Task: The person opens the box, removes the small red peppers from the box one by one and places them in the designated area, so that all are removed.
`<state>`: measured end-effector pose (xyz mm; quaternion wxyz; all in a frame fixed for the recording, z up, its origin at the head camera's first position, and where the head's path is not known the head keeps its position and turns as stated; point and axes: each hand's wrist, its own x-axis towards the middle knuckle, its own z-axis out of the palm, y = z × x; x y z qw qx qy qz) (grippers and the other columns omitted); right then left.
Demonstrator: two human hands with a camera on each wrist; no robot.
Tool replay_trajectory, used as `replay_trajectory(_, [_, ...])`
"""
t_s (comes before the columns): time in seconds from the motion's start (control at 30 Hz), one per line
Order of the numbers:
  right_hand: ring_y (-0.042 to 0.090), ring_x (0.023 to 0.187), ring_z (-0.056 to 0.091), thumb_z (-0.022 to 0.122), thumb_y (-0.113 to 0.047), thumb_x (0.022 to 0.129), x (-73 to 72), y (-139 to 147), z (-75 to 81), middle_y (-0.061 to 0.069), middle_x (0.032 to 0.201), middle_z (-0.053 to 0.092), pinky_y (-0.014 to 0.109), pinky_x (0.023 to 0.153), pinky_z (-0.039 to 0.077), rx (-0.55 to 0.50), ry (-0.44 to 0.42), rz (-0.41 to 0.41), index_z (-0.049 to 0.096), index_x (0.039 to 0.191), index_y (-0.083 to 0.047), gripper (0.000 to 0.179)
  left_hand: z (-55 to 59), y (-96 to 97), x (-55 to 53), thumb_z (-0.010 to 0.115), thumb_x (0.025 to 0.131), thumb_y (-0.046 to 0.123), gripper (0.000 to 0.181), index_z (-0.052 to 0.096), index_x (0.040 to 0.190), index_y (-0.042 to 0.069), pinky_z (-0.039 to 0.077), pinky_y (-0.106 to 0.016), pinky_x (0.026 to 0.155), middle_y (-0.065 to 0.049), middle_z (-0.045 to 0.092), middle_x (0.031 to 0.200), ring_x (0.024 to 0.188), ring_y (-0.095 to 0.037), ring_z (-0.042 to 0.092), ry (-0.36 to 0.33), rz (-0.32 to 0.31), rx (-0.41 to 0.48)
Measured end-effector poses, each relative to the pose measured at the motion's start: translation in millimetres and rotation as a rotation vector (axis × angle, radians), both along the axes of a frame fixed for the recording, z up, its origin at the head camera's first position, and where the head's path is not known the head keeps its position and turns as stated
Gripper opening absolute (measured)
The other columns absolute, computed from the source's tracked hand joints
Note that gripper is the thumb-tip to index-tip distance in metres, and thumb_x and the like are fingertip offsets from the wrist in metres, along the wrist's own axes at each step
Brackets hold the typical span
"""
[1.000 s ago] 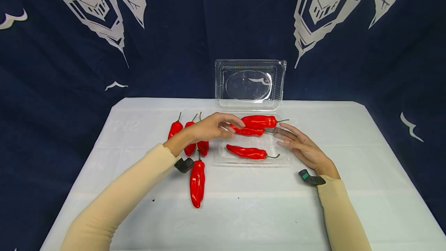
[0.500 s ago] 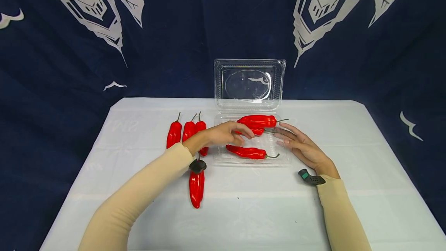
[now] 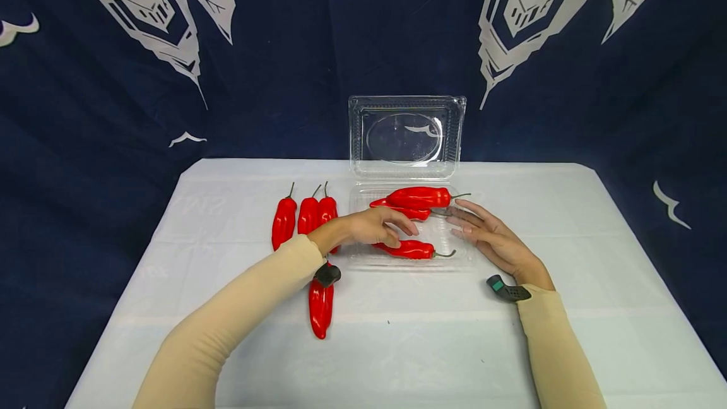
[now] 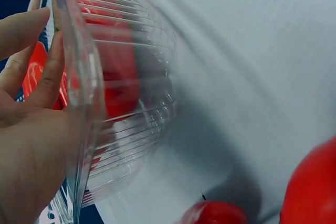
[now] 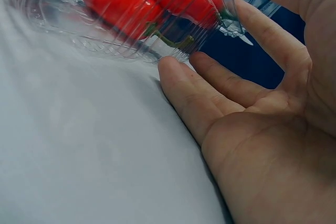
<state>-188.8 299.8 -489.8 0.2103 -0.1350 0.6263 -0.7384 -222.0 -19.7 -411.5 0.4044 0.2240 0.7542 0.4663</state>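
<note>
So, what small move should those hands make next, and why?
I'd probably have the left hand nudge the nearest pepper in the clear container toward the two peppers behind it: it lies apart from them, and in the head view that hand covers its tip.

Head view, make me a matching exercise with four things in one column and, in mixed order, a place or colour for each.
1. Lid
2. Left hand
3. Right hand
4. Curtain

A. At the tray's right side
B. Navy with white prints
C. Reaching over the tray
D. Standing open behind the tray

Pairs: 1-D, 2-C, 3-A, 4-B
</note>
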Motion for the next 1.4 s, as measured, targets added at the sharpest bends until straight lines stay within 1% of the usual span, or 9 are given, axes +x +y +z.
replay_trajectory(0.07, [0.009, 0.136, 0.05, 0.052, -0.002, 0.102, 0.3, 0, 0.2, 0.016, 0.164, 0.022, 0.024, 0.107, 0.045, 0.0, 0.002, -0.002, 0.023, 0.159, -0.014, 0.065, -0.5, 1.1, 0.4, 0.067, 0.089, -0.004, 0.041, 0.069, 0.126, 0.014, 0.053, -0.026, 0.089, -0.001, 0.059, 0.132, 0.112, -0.022, 0.056, 0.015, -0.009, -0.022])
replay_trajectory(0.2, [0.008, 0.136, 0.05, 0.052, -0.002, 0.102, 0.3, -1, 1.0, 0.018, 0.165, 0.019, 0.024, 0.107, 0.045, 0.004, 0.001, -0.007, 0.023, 0.159, -0.014, 0.066, -2.1, 3.3, 1.1, 0.068, 0.089, -0.003, 0.039, 0.071, 0.123, 0.016, 0.051, -0.028, 0.094, -0.001, 0.06, 0.13, 0.122, -0.026, 0.054, 0.027, -0.015, -0.051])
replay_trajectory(0.27, [0.008, 0.136, 0.05, 0.052, -0.002, 0.101, 0.0, -1, 1.2, 0.018, 0.165, 0.018, 0.025, 0.106, 0.046, 0.007, 0.001, -0.01, 0.023, 0.159, -0.014, 0.066, -3.7, 4.5, 1.4, 0.068, 0.089, -0.004, 0.038, 0.072, 0.121, 0.016, 0.051, -0.028, 0.096, -0.001, 0.061, 0.13, 0.123, -0.025, 0.054, 0.03, -0.016, -0.058])
replay_trajectory(0.43, [0.009, 0.136, 0.05, 0.053, -0.003, 0.101, -0.5, -1, 1.1, 0.019, 0.165, 0.018, 0.025, 0.106, 0.046, 0.011, -0.002, -0.012, 0.023, 0.159, -0.014, 0.066, -6.8, 7.6, 2.7, 0.066, 0.089, -0.005, 0.036, 0.073, 0.118, 0.015, 0.051, -0.03, 0.098, -0.002, 0.063, 0.129, 0.12, -0.021, 0.055, 0.028, -0.032, -0.066])
replay_trajectory(0.6, [0.009, 0.136, 0.049, 0.053, -0.003, 0.101, -0.5, -1, 1.0, 0.018, 0.165, 0.02, 0.024, 0.106, 0.046, 0.01, 0.002, -0.011, 0.024, 0.159, -0.014, 0.066, -8.6, 9.6, 4.1, 0.067, 0.089, -0.003, 0.035, 0.073, 0.117, 0.018, 0.049, -0.032, 0.102, -0.001, 0.062, 0.132, 0.126, -0.02, 0.052, 0.022, -0.045, -0.08])
replay_trajectory(0.7, [0.008, 0.136, 0.05, 0.053, -0.003, 0.102, -0.7, -1, 1.1, 0.018, 0.165, 0.02, 0.023, 0.106, 0.046, 0.012, 0.004, -0.01, 0.024, 0.159, -0.014, 0.065, -9.8, 10.6, 4.8, 0.067, 0.089, -0.003, 0.036, 0.073, 0.118, 0.018, 0.047, -0.034, 0.105, -0.001, 0.062, 0.133, 0.129, -0.02, 0.051, 0.032, -0.049, -0.078])
replay_trajectory(0.93, [0.008, 0.136, 0.049, 0.053, -0.004, 0.101, -0.7, -1, 2.2, 0.019, 0.165, 0.019, 0.023, 0.106, 0.045, 0.024, 0.005, -0.012, 0.024, 0.159, -0.015, 0.066, -11.5, 12.0, 6.0, 0.068, 0.089, -0.003, 0.036, 0.073, 0.117, 0.019, 0.045, -0.036, 0.108, -0.001, 0.062, 0.132, 0.128, -0.02, 0.051, 0.064, -0.051, -0.084])
replay_trajectory(1.2, [0.008, 0.136, 0.05, 0.054, -0.004, 0.101, -0.4, -1, 0.9, 0.018, 0.165, 0.018, 0.022, 0.106, 0.045, 0.031, -0.001, -0.022, 0.025, 0.159, -0.016, 0.066, -11.2, 12.4, 6.6, 0.067, 0.088, -0.004, 0.036, 0.073, 0.117, 0.017, 0.046, -0.035, 0.106, -0.002, 0.062, 0.13, 0.126, -0.022, 0.052, 0.102, -0.048, -0.069])
replay_trajectory(1.4, [0.008, 0.136, 0.05, 0.053, -0.003, 0.101, 0.1, 0, -0.4, 0.019, 0.165, 0.018, 0.022, 0.106, 0.045, 0.024, 0.004, -0.018, 0.025, 0.159, -0.016, 0.065, -11.3, 12.8, 7.7, 0.067, 0.089, -0.004, 0.037, 0.073, 0.118, 0.018, 0.046, -0.037, 0.108, -0.003, 0.06, 0.134, 0.132, -0.024, 0.049, 0.088, -0.04, -0.066])
